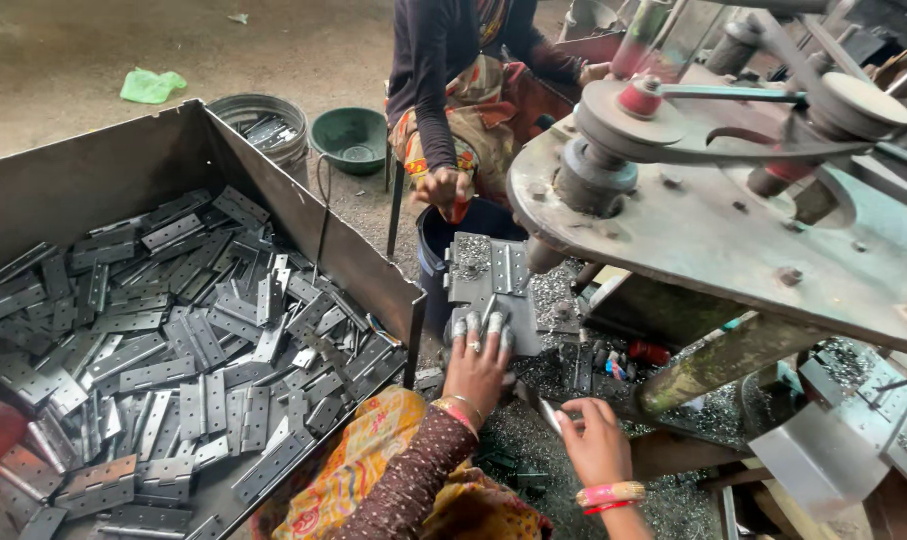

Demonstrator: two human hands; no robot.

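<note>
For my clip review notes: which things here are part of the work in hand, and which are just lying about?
In hand:
- left hand, fingers on the grey metal plate
- hinge lying on that plate
- right hand pinching a small metal piece
- belt-driven machine above
- metal bin of loose hinges

Lying about:
- green basin
- round metal tub
- green plastic bag

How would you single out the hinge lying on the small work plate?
Start at the big grey machine table; below its left edge is a small metal plate, with the left hand at its near edge. The hinge lies alone and flat there, unlike the heap in the metal bin.
</note>
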